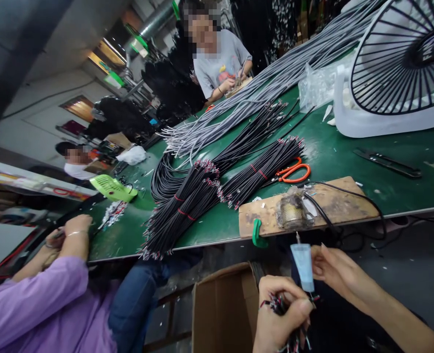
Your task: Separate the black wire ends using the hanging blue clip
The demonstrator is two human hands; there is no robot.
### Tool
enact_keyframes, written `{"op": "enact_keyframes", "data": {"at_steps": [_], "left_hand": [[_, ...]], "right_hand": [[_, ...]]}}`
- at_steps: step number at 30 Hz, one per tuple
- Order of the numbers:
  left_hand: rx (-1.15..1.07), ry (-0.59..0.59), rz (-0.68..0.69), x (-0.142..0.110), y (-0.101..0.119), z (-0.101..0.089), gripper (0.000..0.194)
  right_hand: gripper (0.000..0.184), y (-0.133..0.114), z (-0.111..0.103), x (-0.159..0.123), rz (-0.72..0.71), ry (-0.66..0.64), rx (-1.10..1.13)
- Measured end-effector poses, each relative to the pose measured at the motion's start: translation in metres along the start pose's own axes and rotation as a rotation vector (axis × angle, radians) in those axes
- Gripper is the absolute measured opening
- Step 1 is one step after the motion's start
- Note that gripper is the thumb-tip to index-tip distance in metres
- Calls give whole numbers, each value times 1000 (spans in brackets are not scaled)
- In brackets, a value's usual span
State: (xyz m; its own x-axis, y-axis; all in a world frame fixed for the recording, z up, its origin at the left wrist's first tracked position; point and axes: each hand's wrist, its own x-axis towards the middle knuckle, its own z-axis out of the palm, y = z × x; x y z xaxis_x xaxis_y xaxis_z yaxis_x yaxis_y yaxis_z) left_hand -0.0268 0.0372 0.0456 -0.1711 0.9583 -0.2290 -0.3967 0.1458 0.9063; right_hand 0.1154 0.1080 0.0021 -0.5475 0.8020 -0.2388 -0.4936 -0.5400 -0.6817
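My left hand (pixel 281 314) is closed around a bunch of thin black cables (pixel 278 303) with red and white wire ends, low in the view. One cable end sticks out past my thumb, just below a pale blue cone-shaped sleeve (pixel 302 267). That sleeve sits on the thin shaft of a small motor (pixel 292 211), which is wrapped in clear film and fixed on a wooden board (pixel 344 201). Beside the sleeve, my right hand (pixel 336 269) has its fingers loosely apart, some fingertips partly hidden behind it; nothing shows in its grasp.
Tied black cable bundles (pixel 182 211) and long grey cables (pixel 217 117) cover the green table (pixel 396 196). Orange-handled scissors (pixel 293 171), thread snips (pixel 388 162) and a white fan (pixel 389 125) lie or stand nearby. A cardboard box (pixel 226 309) is below; a co-worker's purple sleeve (pixel 55 289) is left.
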Motion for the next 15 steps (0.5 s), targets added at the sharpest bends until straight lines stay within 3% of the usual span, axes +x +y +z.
{"op": "enact_keyframes", "data": {"at_steps": [3, 5, 9, 12, 15], "left_hand": [[41, 35, -58, -5, -1, -1, 35], [66, 59, -168, -8, -3, -3, 40], [71, 86, -378, -12, -12, -2, 47], [87, 79, -431, -14, -23, 0, 53], [86, 145, -442, -16, -35, 0, 60]], "right_hand": [[31, -1, -12, -13, -44, 27, -262], [27, -4, -13, -19, -55, 25, -410], [22, -16, 2, -21, -186, -99, -684], [17, -23, 15, -19, -233, -243, -840], [17, -22, 19, -19, -210, -242, -944]]}}
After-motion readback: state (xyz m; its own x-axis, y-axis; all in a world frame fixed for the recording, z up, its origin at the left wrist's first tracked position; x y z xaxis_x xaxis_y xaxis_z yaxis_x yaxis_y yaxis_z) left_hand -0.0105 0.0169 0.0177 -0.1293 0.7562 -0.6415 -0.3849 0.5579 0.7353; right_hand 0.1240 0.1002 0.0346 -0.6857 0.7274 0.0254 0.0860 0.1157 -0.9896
